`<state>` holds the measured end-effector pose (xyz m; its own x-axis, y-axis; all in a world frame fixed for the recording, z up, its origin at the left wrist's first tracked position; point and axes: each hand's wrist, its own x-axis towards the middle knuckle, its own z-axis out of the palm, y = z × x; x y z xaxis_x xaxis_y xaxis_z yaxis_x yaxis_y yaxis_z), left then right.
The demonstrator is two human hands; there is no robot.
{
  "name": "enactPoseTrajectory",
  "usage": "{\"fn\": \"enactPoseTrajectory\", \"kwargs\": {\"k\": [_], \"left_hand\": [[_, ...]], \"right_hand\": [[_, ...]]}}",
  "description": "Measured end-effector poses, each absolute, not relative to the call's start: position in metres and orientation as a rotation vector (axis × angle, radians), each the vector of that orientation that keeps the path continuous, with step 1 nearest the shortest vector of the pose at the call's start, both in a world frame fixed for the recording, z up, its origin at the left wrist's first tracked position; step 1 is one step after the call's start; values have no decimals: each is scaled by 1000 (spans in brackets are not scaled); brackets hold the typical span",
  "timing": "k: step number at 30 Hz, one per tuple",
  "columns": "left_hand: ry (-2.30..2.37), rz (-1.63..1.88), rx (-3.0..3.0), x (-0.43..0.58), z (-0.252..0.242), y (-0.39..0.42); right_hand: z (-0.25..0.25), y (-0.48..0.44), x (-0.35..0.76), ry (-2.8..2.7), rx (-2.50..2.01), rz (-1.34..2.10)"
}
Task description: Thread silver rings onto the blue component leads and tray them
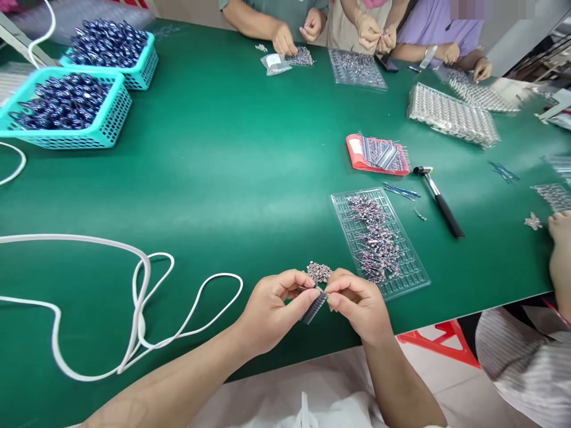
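Near the front edge of the green table, my left hand [272, 306] is closed on a short dark strip with fine ridges [314, 308], held at a slant between thumb and fingers. My right hand [362, 303] pinches at the strip's upper right end; any small part between those fingertips is too small to make out. Just beyond my fingertips lies a pile of small round metallic pieces [319, 271], partly hidden by my hands. To the right, a clear plastic tray [410, 270] carries a heap of small parts with thin wire leads [377, 244].
A hammer [439, 202], a red packet of strips [357, 156] and loose blue strips [401, 191] lie beyond the tray. White cable [143, 297] loops at left; turquoise baskets [118, 107] hold dark blue glossy pieces. Co-workers' hands [284, 39] work across the table and at right.
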<state>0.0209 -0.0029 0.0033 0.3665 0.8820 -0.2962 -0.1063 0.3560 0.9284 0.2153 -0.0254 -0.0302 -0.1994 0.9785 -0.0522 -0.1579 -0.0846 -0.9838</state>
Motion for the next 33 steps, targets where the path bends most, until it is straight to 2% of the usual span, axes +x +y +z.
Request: {"fn": "enactPoseTrajectory", "kwargs": {"k": [33], "left_hand": [[1006, 720, 1096, 21, 7, 0]], "right_hand": [[-34, -21, 218, -1003, -1000, 1725]]}}
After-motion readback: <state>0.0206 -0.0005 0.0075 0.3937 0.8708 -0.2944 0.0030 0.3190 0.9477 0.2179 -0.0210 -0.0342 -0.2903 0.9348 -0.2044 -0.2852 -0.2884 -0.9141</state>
